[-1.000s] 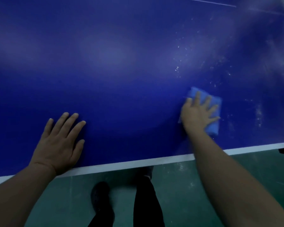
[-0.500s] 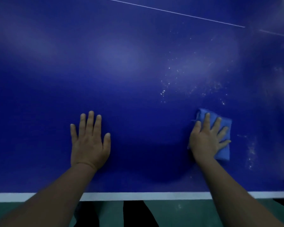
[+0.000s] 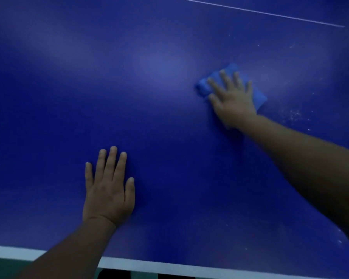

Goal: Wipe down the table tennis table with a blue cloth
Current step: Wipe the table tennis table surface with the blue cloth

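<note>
From the head camera, the person leans over the table tennis table in the middle of a wiping stroke. The right hand is stretched out, fingers spread, pressing flat on the blue cloth, which lies folded under the palm and shows past the fingertips and at the little-finger side. That hand is not clamped around the cloth, only bearing down on it. The left hand rests open and flat on the bare surface, nearer the body and well apart from the right, holding nothing; it looks like a brace. The cloth seems oblong, its long axis running from beyond the right fingertips down toward the outer side of the right wrist, slanted against the white edge stripe close to the person. Pale specks lie just outside the right hand. I would judge the next move calls for sweeping the cloth outward over those specks, keeping it pressed flat so it does not bunch.
</note>
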Motion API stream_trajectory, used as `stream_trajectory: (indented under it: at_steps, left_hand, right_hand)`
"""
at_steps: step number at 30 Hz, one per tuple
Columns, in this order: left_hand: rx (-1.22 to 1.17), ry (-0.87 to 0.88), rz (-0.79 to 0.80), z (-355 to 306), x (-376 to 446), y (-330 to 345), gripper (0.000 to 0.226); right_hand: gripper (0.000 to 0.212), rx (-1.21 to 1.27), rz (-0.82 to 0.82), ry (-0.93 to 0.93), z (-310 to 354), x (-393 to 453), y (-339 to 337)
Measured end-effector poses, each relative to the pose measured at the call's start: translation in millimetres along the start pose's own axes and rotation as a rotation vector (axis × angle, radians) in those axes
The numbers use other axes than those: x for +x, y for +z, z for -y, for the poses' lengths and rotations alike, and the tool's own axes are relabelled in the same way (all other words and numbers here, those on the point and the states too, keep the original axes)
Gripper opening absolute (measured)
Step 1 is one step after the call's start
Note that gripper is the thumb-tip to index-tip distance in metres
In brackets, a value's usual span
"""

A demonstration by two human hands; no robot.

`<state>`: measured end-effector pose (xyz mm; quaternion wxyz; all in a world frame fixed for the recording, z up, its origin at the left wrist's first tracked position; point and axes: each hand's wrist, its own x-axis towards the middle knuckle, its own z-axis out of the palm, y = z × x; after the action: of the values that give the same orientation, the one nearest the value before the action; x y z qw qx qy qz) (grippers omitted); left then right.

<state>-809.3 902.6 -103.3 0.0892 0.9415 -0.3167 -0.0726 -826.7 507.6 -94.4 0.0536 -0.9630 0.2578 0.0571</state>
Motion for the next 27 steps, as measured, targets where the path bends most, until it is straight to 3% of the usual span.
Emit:
stream_trajectory:
  at_steps: [3, 5, 7, 9, 10, 14, 16, 18, 19, 21, 22, 23, 24, 27]
  left_hand:
    - [0.007, -0.004, -0.001, 1.2, 0.2, 0.2, 0.064]
    - [0.008, -0.007, 0.005, 2.4, 0.6, -0.1, 0.064]
    - [0.017, -0.005, 0.005, 2.5, 0.3, -0.5, 0.064]
    - [0.021, -0.006, 0.009, 2.4, 0.8, -0.6, 0.064]
    - [0.018, -0.008, 0.01, 2.8, 0.8, -0.8, 0.064]
    - [0.016, -0.019, 0.015, 3.2, 0.3, -1.6, 0.065]
    - [0.012, -0.025, 0.024, 3.2, 0.8, -2.6, 0.065]
    - [0.009, -0.029, 0.036, 2.0, 1.1, -3.3, 0.066]
    - [0.008, -0.032, 0.04, 1.4, 0.4, -3.3, 0.066]
    - [0.001, -0.034, 0.035, 0.6, 1.2, -5.3, 0.067]
    - [-0.009, -0.032, 0.028, 0.2, 3.3, -7.2, 0.068]
    - [-0.024, -0.027, 0.019, -0.9, 6.9, -9.1, 0.068]
    - [-0.037, -0.022, 0.006, -2.1, 12.6, -11.5, 0.068]
    - [-0.045, 0.004, -0.02, -9.6, 45.7, -18.0, 0.067]
  right_hand:
    - [0.055, 0.071, -0.003, 0.261, 14.0, 8.0, -5.3]
    - [0.055, 0.051, -0.052, 0.063, 60.2, -29.1, 7.6]
    - [0.056, 0.036, -0.02, -0.323, 89.9, -80.6, 25.5]
    - [0.056, 0.015, 0.005, -0.452, 65.5, -87.7, 24.1]
    - [0.057, 0.015, -0.021, -0.338, 39.2, -75.1, 20.9]
    - [0.059, 0.067, -0.033, 0.516, -78.8, -37.9, -8.0]
    - [0.058, 0.159, -0.072, 0.764, -88.0, -41.8, -14.9]
    - [0.057, 0.147, -0.075, 0.746, -49.0, -52.3, -7.4]
    - [0.057, 0.112, -0.087, 0.611, -22.1, -62.2, 1.2]
    - [0.058, 0.049, -0.032, 0.142, 23.3, -92.6, 19.3]
    - [0.057, 0.008, -0.001, -0.071, 28.0, -105.8, 23.9]
    - [0.056, -0.008, 0.01, -0.166, 15.5, -107.8, 21.5]
    - [0.056, 0.002, 0.004, -0.099, -8.0, -101.8, 15.7]
    - [0.056, 0.053, -0.014, 0.54, -88.8, -74.9, -2.3]
